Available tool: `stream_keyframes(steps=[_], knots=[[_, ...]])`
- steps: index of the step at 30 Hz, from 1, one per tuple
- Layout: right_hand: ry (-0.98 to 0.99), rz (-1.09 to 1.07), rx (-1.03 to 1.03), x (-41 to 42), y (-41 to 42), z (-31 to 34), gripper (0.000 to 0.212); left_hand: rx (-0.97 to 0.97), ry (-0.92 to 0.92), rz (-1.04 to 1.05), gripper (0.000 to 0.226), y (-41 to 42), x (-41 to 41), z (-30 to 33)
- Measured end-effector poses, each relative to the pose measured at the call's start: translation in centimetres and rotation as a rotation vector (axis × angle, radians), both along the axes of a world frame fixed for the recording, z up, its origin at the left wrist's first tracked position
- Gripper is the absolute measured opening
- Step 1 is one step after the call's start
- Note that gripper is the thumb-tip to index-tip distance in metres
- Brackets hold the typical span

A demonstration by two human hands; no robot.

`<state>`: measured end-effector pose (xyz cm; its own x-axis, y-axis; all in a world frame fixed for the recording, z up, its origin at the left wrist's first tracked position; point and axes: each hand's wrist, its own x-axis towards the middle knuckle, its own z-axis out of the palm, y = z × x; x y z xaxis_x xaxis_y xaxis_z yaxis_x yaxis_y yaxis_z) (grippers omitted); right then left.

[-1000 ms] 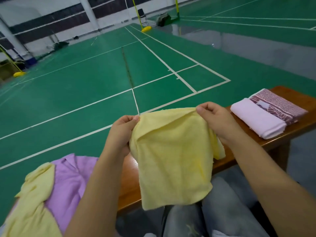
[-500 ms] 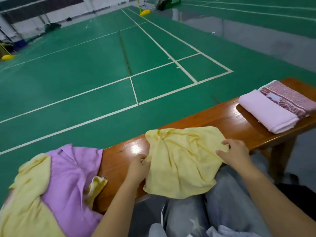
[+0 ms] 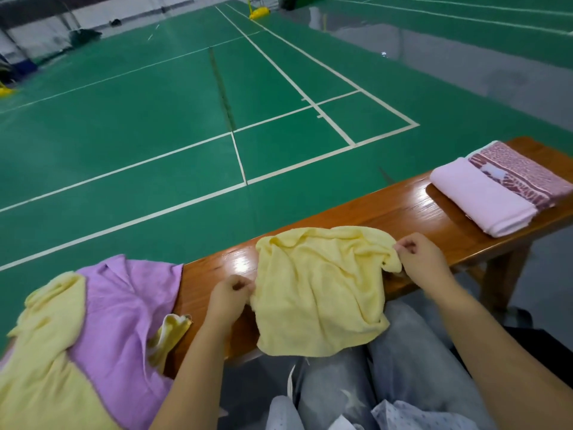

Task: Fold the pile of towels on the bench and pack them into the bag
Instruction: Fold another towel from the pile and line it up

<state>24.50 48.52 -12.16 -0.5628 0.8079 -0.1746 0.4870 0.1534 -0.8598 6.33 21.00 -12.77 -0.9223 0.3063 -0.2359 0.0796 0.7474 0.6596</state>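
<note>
A crumpled yellow towel [image 3: 319, 290] lies on the wooden bench [image 3: 403, 212], its near edge hanging over my lap. My left hand [image 3: 229, 297] pinches its left edge. My right hand [image 3: 423, 259] pinches its right corner. At the left end of the bench sits a loose pile: a purple towel [image 3: 124, 305] with another yellow towel [image 3: 40, 367] over it. Two folded towels rest at the right end, a pale pink one [image 3: 480, 201] and a maroon patterned one [image 3: 524, 175]. No bag that I can make out.
Behind the bench spreads a green badminton court floor [image 3: 186, 119] with white lines. My legs in grey trousers [image 3: 356, 383] are under the bench's near edge. A dark object [image 3: 527, 339] lies on the floor at the right by the bench leg [image 3: 502, 274].
The yellow towel went from held up in the air down onto the bench. Both hands have kept hold of its edges and moved apart, spreading it.
</note>
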Motion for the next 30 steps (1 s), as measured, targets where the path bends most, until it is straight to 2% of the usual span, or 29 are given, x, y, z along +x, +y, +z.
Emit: stream_keyframes(steps=[4, 6, 7, 9, 12, 15, 18, 20, 22, 24, 30], knots=[[0.218, -0.039, -0.259, -1.3, -0.2, 2.9, 0.007, 0.530, -0.288, 0.318, 0.012, -2.0, -1.7, 2.5], [0.236, -0.019, -0.283, -2.0, -0.6, 3.6, 0.008, 0.633, -0.394, 0.436, 0.014, -3.0, -2.7, 3.0], [0.214, -0.001, -0.257, -2.3, -0.8, 3.5, 0.009, 0.588, -0.398, 0.457, 0.015, -3.3, -2.9, 2.9], [0.067, 0.057, -0.127, -2.7, -1.3, 2.8, 0.011, 0.373, -0.307, 0.447, 0.019, -3.8, -2.5, 2.1], [-0.150, 0.070, 0.127, -2.3, -2.1, 0.6, 0.027, 0.098, -0.176, 0.351, 0.033, -4.3, -1.4, 0.5], [-0.093, 0.035, 0.267, -1.5, -3.5, -0.8, 0.030, -0.048, -0.115, 0.237, 0.046, -4.9, -1.0, -1.3], [-0.040, 0.010, 0.404, -1.1, -5.0, -1.5, 0.026, -0.149, 0.035, 0.088, 0.050, -5.6, -1.1, -2.4], [-0.102, 0.038, 0.412, -0.8, -5.5, -1.7, 0.034, -0.254, 0.099, -0.017, 0.048, -5.7, -1.1, -2.6], [-0.255, 0.128, 0.354, -0.6, -5.6, -2.2, 0.050, -0.362, 0.135, -0.111, 0.044, -5.5, -0.9, -2.7], [-0.354, 0.176, 0.309, -0.2, -5.4, -2.9, 0.058, -0.388, 0.169, -0.133, 0.042, -5.2, -0.6, -2.9], [-0.065, 0.060, 0.146, 0.8, -4.0, -1.8, 0.038, -0.301, 0.220, -0.074, 0.031, -4.7, -0.3, -2.0]])
